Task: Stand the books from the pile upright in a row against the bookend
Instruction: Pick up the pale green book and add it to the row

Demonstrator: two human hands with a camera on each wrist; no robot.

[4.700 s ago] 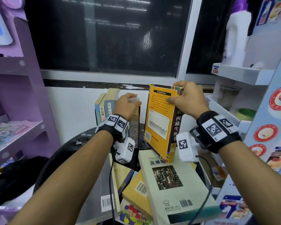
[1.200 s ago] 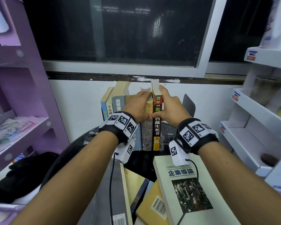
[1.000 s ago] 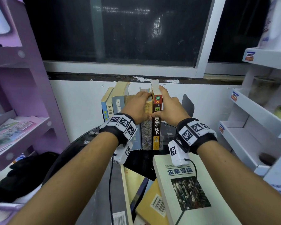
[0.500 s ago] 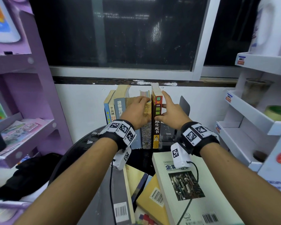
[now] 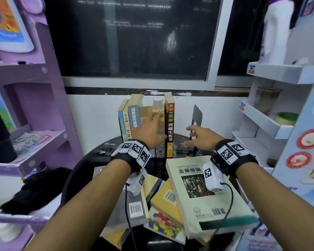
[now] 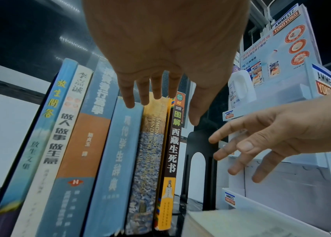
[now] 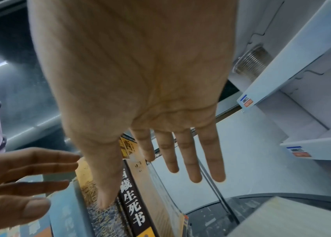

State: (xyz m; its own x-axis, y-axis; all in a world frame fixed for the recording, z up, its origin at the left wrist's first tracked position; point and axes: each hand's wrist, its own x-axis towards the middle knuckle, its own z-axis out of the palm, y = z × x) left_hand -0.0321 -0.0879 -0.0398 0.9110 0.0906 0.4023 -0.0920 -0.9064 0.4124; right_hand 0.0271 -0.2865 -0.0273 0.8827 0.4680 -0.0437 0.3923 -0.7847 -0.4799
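Closest to the person, the pile [image 5: 172, 205] lies flat on the round dark desk [image 5: 98, 156]: a thick pale-green book [image 5: 207, 198] on top, a yellow one [image 5: 166, 201] under its left edge, a grey one with a barcode sticker [image 5: 135, 205] further left, and more edges poking out beneath. How many remain I cannot count exactly, but it looks like at least four or five, so by my reckoning the job is roughly half done.

Above the pile both hands hover empty. The left hand [image 5: 150, 130] has a wide, relaxed grip, fingers straight, tips at or just short of the spines in the middle of the row. The right hand [image 5: 201, 137] is spread just as wide, in the gap to the right of the row, touching nothing.

Behind them six books stand upright in a row [image 5: 145, 127], the dark-spined book [image 5: 169, 129] at the right end; the leftmost few lean slightly. The black bookend [image 5: 197, 116] stands apart to the right, not touching the row. Whether another support sits at the left end is hidden.

Next, I judge, comes the pale-green book.
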